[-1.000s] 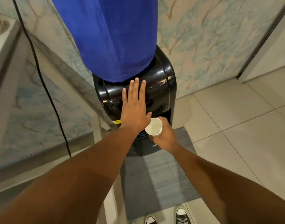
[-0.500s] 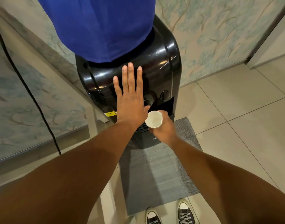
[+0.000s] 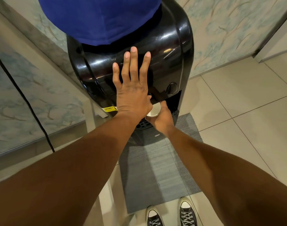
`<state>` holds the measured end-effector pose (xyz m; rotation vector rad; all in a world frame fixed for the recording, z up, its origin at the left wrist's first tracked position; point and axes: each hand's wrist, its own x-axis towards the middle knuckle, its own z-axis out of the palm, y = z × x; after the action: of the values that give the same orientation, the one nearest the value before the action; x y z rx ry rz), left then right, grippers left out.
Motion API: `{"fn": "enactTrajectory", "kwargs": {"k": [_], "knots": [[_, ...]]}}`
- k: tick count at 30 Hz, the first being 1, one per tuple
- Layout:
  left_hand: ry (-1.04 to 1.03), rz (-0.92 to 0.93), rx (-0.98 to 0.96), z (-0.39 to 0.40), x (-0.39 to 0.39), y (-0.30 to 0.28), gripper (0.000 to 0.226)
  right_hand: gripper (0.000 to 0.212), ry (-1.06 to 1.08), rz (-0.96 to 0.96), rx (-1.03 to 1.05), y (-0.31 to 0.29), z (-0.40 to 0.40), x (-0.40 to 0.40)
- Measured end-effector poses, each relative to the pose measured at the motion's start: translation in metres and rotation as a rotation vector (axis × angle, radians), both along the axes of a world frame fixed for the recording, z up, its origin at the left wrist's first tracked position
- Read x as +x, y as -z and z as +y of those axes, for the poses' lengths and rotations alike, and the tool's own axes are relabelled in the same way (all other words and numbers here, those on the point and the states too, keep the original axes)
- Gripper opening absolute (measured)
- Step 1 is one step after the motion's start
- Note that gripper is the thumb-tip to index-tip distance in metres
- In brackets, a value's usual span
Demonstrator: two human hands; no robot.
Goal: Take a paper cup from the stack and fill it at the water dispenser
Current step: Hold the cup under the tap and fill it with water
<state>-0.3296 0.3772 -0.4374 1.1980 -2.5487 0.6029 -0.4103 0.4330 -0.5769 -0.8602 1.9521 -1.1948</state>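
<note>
At the dispenser [image 3: 164, 51] recess — paper cup [image 3: 154, 110] in right hand [image 3: 162, 118].

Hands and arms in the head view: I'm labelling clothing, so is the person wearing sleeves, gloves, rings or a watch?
Both forearms are bare as far as the frame shows, with no sleeves. The left hand and right hand have no gloves; no rings, watch or wristband show. Fingernails are short and unpainted.

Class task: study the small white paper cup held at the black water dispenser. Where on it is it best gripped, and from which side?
Grip the small white paper cup around its side wall, from the near side, as the right hand does. That leaves its open mouth clear beneath the black water dispenser recess.
</note>
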Motion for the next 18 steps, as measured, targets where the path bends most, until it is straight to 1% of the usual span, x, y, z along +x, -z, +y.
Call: {"fn": "enactTrajectory", "kwargs": {"k": [4,11,15,18], "knots": [[-0.006,-0.007,-0.014,-0.001,0.000,0.000,0.125,0.072,0.007,-0.009,-0.028,0.001,-0.005,-0.005],[0.001,-0.026,-0.027,-0.001,0.002,0.000,0.125,0.070,0.036,-0.029,-0.060,0.010,-0.007,-0.008],[-0.004,-0.024,-0.030,0.000,0.002,0.000,0.124,0.067,0.002,-0.149,-0.056,0.014,-0.007,-0.008],[-0.003,-0.024,-0.021,0.001,0.001,-0.001,0.123,0.066,0.005,-0.070,-0.044,0.015,-0.005,-0.007]]}}
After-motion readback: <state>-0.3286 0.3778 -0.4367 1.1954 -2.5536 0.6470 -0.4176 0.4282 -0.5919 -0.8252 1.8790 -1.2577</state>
